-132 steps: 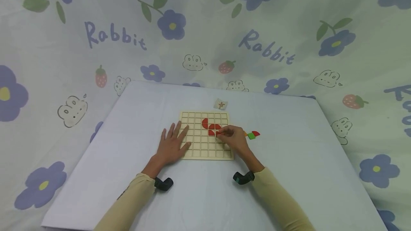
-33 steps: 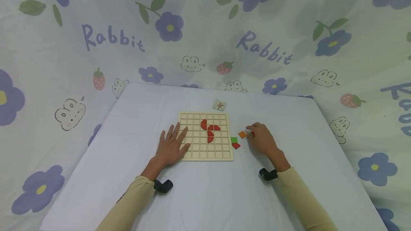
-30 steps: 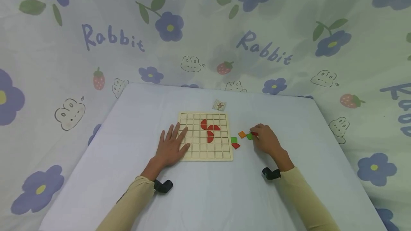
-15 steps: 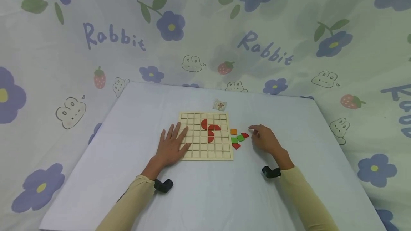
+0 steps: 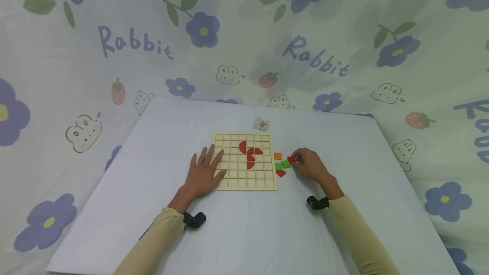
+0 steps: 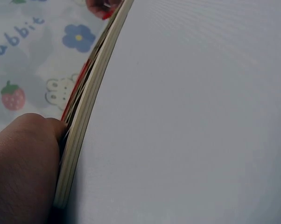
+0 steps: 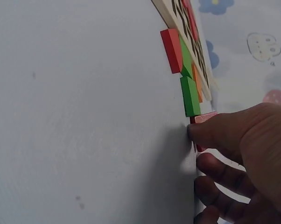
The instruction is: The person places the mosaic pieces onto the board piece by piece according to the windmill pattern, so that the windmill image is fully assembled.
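My left hand [image 5: 204,173] lies flat with spread fingers over the left edge of a light wooden grid board [image 5: 233,183]. In the left wrist view its thumb side [image 6: 26,168] shows beside the board's edge. Right of the board, my right hand [image 5: 311,166] pinches a red quarter-circle block [image 5: 291,160] between thumb and fingers, low over the table. The right wrist view shows the thumb [image 7: 210,133] against that block, partly hiding it. Several red quarter-circle blocks [image 5: 250,164] sit in the board's squares, forming curved, pinwheel-like shapes.
Beside the board's right edge lie an orange square block [image 5: 277,156], two green square blocks [image 5: 285,164] and another red block [image 5: 280,173]. A small pattern card [image 5: 261,124] lies behind the board. White cloth [image 5: 244,232] covers the table; a printed curtain [image 5: 244,46] hangs behind.
My right hand left the board, where its red block now sits, and shifted the loose blocks leftward toward the board. It then came back left and took hold of a red block. Left hand stayed.
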Action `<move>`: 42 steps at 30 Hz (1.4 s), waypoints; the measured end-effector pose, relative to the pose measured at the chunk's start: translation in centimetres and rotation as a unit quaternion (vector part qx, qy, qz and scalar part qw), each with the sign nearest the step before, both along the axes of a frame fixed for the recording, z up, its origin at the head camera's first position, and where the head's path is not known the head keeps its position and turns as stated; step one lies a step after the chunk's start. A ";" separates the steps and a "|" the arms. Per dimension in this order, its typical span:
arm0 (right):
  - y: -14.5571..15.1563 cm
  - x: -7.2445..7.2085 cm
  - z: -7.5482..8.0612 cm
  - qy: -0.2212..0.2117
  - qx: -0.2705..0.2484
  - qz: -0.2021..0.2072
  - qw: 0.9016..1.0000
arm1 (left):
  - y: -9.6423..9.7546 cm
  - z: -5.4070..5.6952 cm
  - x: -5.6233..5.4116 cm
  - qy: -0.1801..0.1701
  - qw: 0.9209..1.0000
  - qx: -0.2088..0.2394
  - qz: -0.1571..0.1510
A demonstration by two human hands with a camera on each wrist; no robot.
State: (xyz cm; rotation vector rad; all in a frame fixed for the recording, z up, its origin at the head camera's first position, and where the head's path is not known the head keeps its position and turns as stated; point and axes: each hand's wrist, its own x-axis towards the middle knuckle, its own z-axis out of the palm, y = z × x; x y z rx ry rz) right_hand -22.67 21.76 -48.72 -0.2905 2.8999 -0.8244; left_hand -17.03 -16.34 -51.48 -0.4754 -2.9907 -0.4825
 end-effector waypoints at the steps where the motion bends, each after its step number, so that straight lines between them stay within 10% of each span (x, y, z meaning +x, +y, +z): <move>1: 0.0 0.0 0.0 -0.002 -0.004 -0.003 1.000 | -0.1 -0.1 -0.1 0.002 1.000 0.003 -0.002; 19: -3.8 0.8 0.3 0.116 -0.156 0.038 0.980 | -0.1 0.1 -0.1 -0.006 1.000 -0.007 0.002; 42: -13.5 -0.1 -0.3 0.073 -0.236 0.047 0.968 | 0.0 0.0 0.1 -0.004 1.000 -0.011 0.000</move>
